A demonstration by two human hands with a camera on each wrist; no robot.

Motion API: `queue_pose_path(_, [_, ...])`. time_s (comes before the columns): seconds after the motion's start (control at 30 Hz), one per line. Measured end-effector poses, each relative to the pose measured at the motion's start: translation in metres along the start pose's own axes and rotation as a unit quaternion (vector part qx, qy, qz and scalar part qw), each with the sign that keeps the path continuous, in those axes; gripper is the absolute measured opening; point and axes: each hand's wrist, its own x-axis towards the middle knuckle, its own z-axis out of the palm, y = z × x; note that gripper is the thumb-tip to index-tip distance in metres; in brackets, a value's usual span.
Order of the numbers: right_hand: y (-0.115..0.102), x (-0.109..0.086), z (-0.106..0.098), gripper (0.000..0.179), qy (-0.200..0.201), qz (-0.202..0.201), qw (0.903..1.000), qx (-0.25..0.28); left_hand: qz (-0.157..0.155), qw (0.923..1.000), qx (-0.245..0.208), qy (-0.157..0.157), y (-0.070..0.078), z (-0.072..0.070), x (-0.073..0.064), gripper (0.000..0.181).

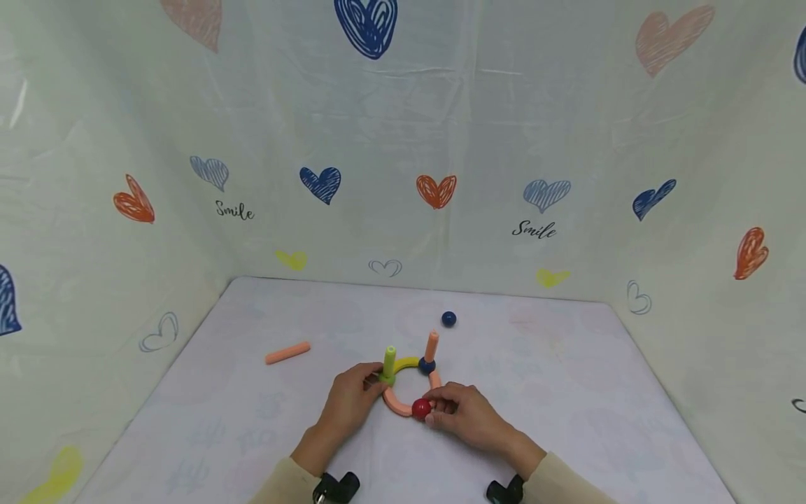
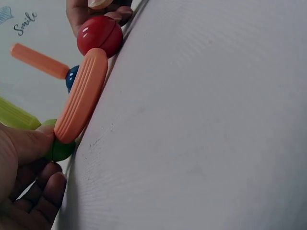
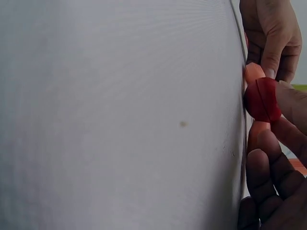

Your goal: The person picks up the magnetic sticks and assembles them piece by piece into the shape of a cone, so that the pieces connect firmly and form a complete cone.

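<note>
A ring of curved rods and balls lies on the table. My left hand (image 1: pixel 348 400) pinches its green ball (image 2: pixel 61 149) between thumb and fingers. A light-green rod (image 1: pixel 390 361) stands up from that ball. My right hand (image 1: pixel 471 418) grips the red ball (image 1: pixel 421 409) at the ring's near right. Between these two balls runs a curved orange rod (image 2: pixel 82 93). The yellow curved rod (image 1: pixel 406 363) joins green to a blue ball (image 1: pixel 427 366) at the back, which carries an upright orange rod (image 1: pixel 432 346). My right fingers partly cover another orange rod (image 3: pixel 258 133) beside the red ball.
A loose orange rod (image 1: pixel 287 353) lies to the left of the ring. Farther back sits a separate dark blue ball (image 1: pixel 448 319). The white-covered table (image 1: pixel 554 364) meets a heart-printed curtain (image 1: pixel 378 231) at the back and sides.
</note>
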Motion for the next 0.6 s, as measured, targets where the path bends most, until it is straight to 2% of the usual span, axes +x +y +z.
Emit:
queue_pose_path(0.13, [0.001, -0.001, -0.002, 0.026, -0.015, -0.004, 0.9997, 0.02, -0.022, 0.9996, -0.016, 0.004, 0.0, 0.001, 0.003, 0.033])
queue_pose_path(0.3, [0.002, 0.002, -0.004, 0.018, -0.006, 0.029, 0.9991, 0.032, -0.027, 0.9993, -0.019, 0.013, 0.0, 0.002, 0.003, 0.032])
queue_pose_path(0.43, [0.003, 0.005, -0.004, 0.017, 0.023, 0.053, 0.9979, 0.03, -0.037, 0.9993, -0.007, 0.005, 0.002, 0.001, 0.001, 0.035])
queue_pose_path(0.6, [0.003, 0.012, -0.004, 0.015, 0.085, 0.083, 0.9928, 0.013, -0.04, 0.9991, 0.001, -0.013, 0.001, 0.0, 0.0, 0.045])
